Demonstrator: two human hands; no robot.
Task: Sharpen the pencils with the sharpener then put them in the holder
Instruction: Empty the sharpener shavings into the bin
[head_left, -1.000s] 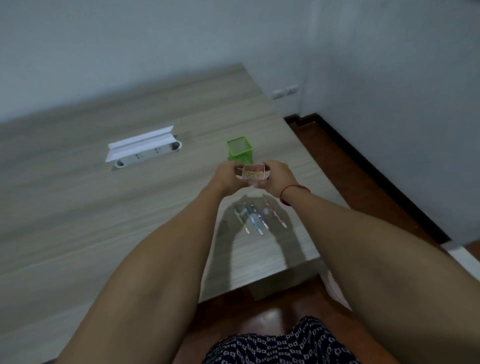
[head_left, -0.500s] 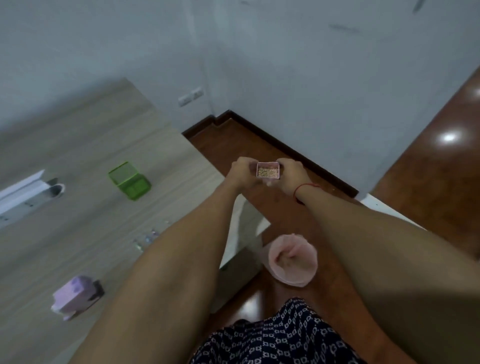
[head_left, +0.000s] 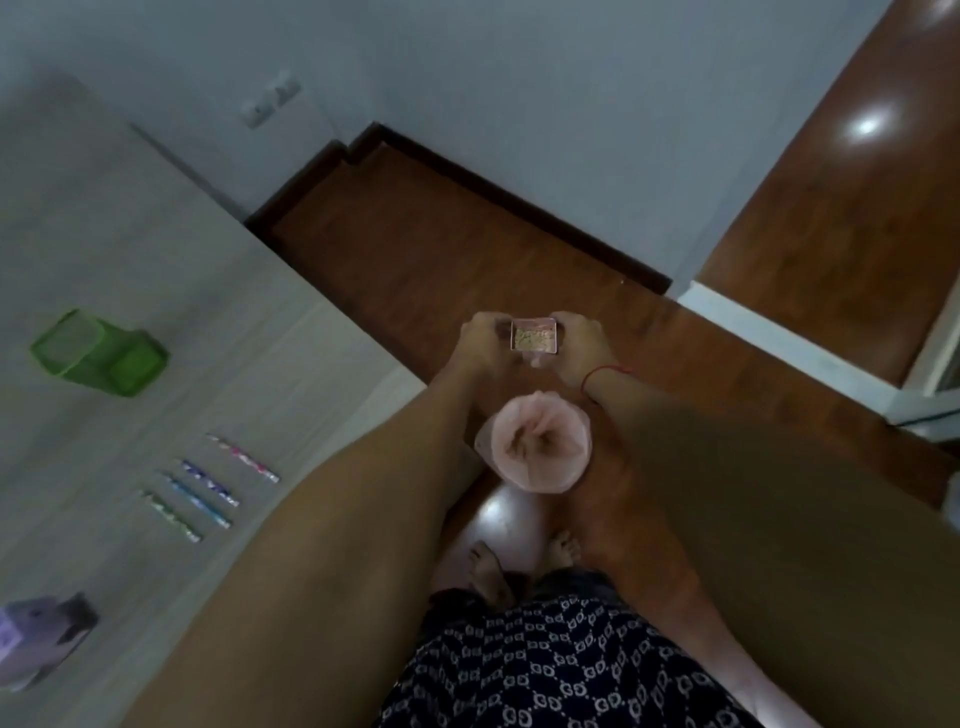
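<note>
Swung out past the table (head_left: 260, 338) edge, the shavings tray (head_left: 534, 336) is pinched at its ends by the curled fingers of left hand (head_left: 480, 345) and right hand (head_left: 579, 345). Pencils (head_left: 208, 488) lie near that edge. Tipped before it is over the pink bin (head_left: 535, 447), shavings could scatter.

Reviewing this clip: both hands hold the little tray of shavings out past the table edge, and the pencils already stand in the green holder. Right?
Not quite. The head view shows the four pencils lying in a row on the table, outside the green holder. The rest holds: left hand and right hand hold the tray past the table edge.
</note>
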